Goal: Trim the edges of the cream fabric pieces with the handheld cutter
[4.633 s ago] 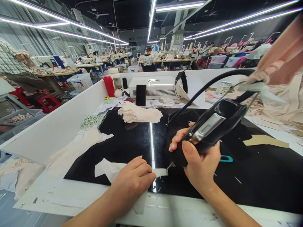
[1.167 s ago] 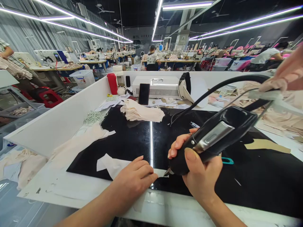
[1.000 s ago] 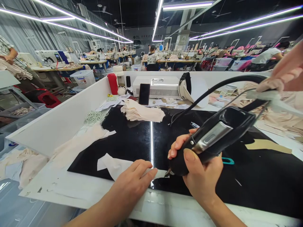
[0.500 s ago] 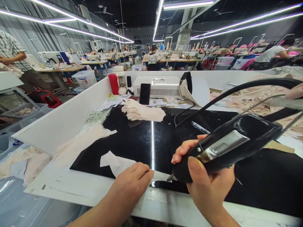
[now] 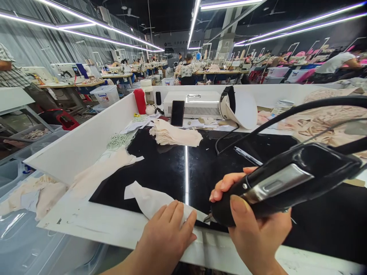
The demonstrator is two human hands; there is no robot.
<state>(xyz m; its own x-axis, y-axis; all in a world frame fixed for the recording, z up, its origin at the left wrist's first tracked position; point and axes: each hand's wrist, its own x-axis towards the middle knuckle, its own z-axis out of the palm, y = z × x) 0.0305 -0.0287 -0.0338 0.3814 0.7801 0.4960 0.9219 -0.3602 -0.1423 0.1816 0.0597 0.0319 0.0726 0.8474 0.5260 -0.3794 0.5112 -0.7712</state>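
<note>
Since the frame half a second earlier, the left hand (image 5: 169,236) has slid toward the near edge of the counter (image 5: 120,229), fingers now spread flat over the white fabric piece (image 5: 149,198); the right hand (image 5: 258,233) and its tool have dropped lower and closer to the camera, and the pink-gloved hand seen at upper right in older frames is out of view

Current state:
- Right hand: closed around the black handheld cutting tool (image 5: 286,183), thumb on top of the grip, fingers wrapped underneath. The metal tip (image 5: 208,218) meets the right end of the fabric piece
- Left hand: open and flat, palm down, pinning the fabric piece; it grips nothing
- Fabric piece: lies on the black work surface (image 5: 160,168) at the front edge, just left of the tool tip, partly under the left fingers
- The tool's black cable (image 5: 258,128) arcs up and away to the right

For good practice, as a judgement: keep the pinning fingers just beside the cutting line but apart from the tip, hold the fabric taut and flat, and keep the cable slack so it does not drag the tool sideways

Further back stand a stack of beige pieces (image 5: 174,135), a white machine housing (image 5: 195,105), a dark phone (image 5: 177,112), a red bottle (image 5: 140,101) and a pen (image 5: 248,156)
</note>
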